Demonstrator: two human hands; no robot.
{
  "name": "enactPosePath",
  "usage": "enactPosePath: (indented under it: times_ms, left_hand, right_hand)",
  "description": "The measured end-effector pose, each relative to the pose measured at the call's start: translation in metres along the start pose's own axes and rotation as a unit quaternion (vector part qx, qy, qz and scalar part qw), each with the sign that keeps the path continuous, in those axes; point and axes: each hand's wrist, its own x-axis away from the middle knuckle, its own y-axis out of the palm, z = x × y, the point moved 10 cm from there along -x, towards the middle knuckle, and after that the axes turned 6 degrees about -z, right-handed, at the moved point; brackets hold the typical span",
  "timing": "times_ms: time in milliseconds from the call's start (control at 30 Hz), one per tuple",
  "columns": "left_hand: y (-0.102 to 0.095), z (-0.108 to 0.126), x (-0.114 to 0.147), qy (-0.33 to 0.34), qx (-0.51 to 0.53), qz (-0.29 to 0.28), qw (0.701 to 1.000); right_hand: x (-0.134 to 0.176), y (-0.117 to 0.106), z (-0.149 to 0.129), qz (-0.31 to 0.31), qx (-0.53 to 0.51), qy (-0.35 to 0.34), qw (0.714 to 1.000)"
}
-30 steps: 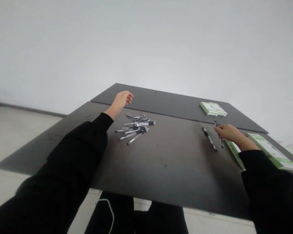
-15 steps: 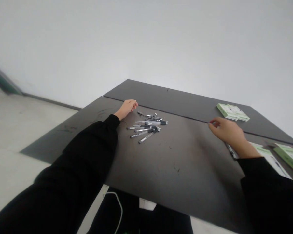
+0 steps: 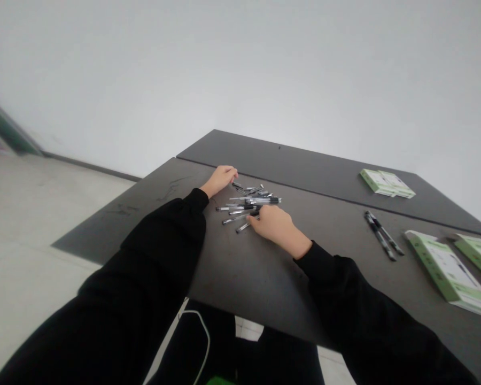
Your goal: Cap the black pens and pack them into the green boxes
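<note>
Several clear-barrelled gel pens (image 3: 235, 219) with black grips lie loosely side by side on the dark table. Just beyond them is a small heap of pen caps (image 3: 253, 189). My right hand (image 3: 276, 224) is over the right ends of the nearest pens, its thumb and fingers closed at one pen (image 3: 242, 228) that slants out from under the thumb. My left hand (image 3: 221, 179) rests at the left of the caps, fingers curled, their tips beside the leftmost cap. Whether something small is between them is hidden.
Two capped pens (image 3: 379, 230) lie together on the right of the table (image 3: 240, 272). Green-and-white boxes (image 3: 451, 272) stand at the right edge, and more flat boxes (image 3: 387, 183) are at the back right. A seam crosses the table. A white wall (image 3: 240, 69) rises behind.
My right hand has moved left from near the boxes to the pens, uncovering the two capped pens. My left hand stays by the caps. The view has shifted slightly.
</note>
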Motion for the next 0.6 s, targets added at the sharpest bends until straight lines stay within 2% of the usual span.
enactPosePath:
  times_ms: [167, 300, 400, 500, 600]
  left_hand:
    - [0.002, 0.003, 0.001, 0.012, -0.008, -0.004, 1.0]
    - [0.002, 0.01, 0.004, 0.024, -0.013, 0.005, 1.0]
    - [0.0, 0.025, 0.008, 0.037, -0.008, 0.02, 0.999]
    - [0.006, 0.052, 0.014, 0.058, 0.01, 0.028, 0.998]
    - [0.029, 0.086, 0.025, 0.084, 0.041, -0.009, 0.996]
  right_hand:
    - [0.002, 0.0, 0.02, 0.014, 0.007, 0.073, 0.997]
    - [0.01, 0.007, 0.03, 0.003, 0.011, 0.08, 0.997]
    - [0.022, 0.005, 0.038, 0.011, 0.007, 0.064, 0.998]
    - [0.034, -0.015, 0.042, 0.044, 0.001, 0.03, 0.999]
    - [0.043, -0.061, 0.035, 0.148, -0.029, -0.038, 0.988]
